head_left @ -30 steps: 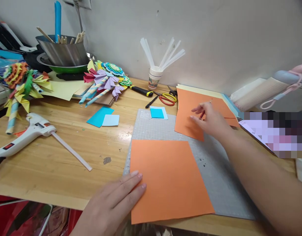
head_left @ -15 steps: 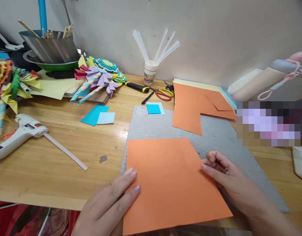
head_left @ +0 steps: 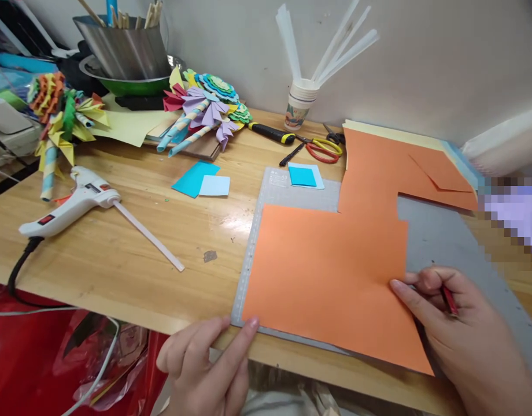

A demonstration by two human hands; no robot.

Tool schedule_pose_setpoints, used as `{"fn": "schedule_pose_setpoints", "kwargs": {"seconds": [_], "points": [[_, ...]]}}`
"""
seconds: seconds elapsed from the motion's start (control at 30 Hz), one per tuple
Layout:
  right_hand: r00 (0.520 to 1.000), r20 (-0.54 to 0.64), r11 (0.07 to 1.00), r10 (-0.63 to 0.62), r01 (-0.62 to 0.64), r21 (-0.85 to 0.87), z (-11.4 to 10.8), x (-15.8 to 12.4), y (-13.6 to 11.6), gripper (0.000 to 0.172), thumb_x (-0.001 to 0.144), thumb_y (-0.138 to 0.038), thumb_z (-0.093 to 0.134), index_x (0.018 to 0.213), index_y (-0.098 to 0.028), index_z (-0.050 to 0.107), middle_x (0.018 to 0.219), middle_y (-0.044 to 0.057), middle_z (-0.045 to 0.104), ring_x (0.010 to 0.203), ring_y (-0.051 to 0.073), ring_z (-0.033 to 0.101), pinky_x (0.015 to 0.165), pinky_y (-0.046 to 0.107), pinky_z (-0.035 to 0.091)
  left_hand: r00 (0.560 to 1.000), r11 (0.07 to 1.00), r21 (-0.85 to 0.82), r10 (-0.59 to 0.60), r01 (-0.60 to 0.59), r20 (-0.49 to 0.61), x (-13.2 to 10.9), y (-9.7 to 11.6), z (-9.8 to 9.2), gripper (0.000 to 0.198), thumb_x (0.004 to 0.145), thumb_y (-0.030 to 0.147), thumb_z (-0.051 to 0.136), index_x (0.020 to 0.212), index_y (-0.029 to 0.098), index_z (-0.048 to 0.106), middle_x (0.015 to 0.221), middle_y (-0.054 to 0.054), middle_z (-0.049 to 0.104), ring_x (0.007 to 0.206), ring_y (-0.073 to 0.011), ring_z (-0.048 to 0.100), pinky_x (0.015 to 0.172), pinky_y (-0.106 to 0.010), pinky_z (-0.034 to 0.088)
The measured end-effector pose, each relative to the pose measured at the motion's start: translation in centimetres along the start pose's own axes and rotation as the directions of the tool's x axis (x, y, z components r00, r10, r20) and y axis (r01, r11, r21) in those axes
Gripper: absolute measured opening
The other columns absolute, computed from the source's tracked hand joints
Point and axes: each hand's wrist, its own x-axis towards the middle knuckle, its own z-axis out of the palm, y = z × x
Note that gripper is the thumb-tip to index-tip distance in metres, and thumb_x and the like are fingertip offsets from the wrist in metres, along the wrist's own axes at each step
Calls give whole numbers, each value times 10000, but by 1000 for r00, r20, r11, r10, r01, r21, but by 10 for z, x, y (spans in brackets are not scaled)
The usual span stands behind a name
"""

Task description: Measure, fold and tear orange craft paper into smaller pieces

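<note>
As right hand point(head_left: 461, 315) pinches sheet point(head_left: 331, 277) — mat point(head_left: 443, 245) lettering point(head_left: 279, 177) unclear

2 hands point(head_left: 209, 364) point(head_left: 461, 323); mat point(head_left: 439, 242), glue gun point(head_left: 81, 202) 1 ea.

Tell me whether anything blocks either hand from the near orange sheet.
Nothing visible does: the right hand holds the near orange sheet at its right edge, and the left hand touches its near left corner. The slim red item tucked in the right hand is clear of the sheet.
</note>
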Motion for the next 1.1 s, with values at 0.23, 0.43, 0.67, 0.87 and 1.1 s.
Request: {"fn": "schedule_pose_setpoints", "kwargs": {"seconds": [0.23, 0.43, 0.67, 0.87, 1.1], "points": [[996, -88, 993, 5, -15, -119, 6, -3, -11, 476, 564, -565, 735, 676, -243, 404, 754, -25, 610, 793, 211, 608, 680, 309, 463, 996, 996, 5, -87, 87, -35, 4, 9, 5, 329, 853, 203, 531, 1128, 292, 686, 1048, -56, 571, 925, -195, 490, 823, -371, 338], [995, -97, 984, -38, 21, -175, 6, -4, -10, 431, 605, -534, 731, 676, -240, 426, 761, -26, 618, 771, 191, 604, 683, 276, 462, 986, 994, -9, -110, 110, -125, 7, 11, 12, 283, 856, 220, 511, 1043, 287, 712, 986, -45, 594, 901, -196, 481, 796, -377, 317], [994, -89, 968, -62, 38, -246, 6, -1, -7, 413, 632, -535, 716, 679, -248, 423, 752, -20, 613, 753, 200, 603, 653, 283, 458, 987, 994, -24, -107, 105, -120, 6, 9, 12, 278, 849, 212, 507, 1027, 277, 711, 965, -48, 595, 885, -196, 484, 785, -384, 322], [998, -54, 977, -43, 31, -212, 5, 4, -9, 396, 615, -529, 712, 680, -253, 436, 732, -19, 599, 726, 195, 599, 624, 276, 448, 984, 995, -13, -98, 97, -146, 6, 8, 14, 266, 842, 231, 516, 1009, 277, 718, 963, -39, 609, 885, -194, 492, 769, -379, 324], [1000, -5, 976, -6, 5, -219, 4, 9, -3, 440, 608, -573, 708, 716, -247, 434, 731, -40, 570, 705, 172, 563, 614, 271, 404, 984, 997, -15, -83, 82, -155, 5, 7, 15, 271, 828, 211, 522, 999, 264, 726, 947, -46, 618, 867, -191, 496, 768, -366, 331]]}}
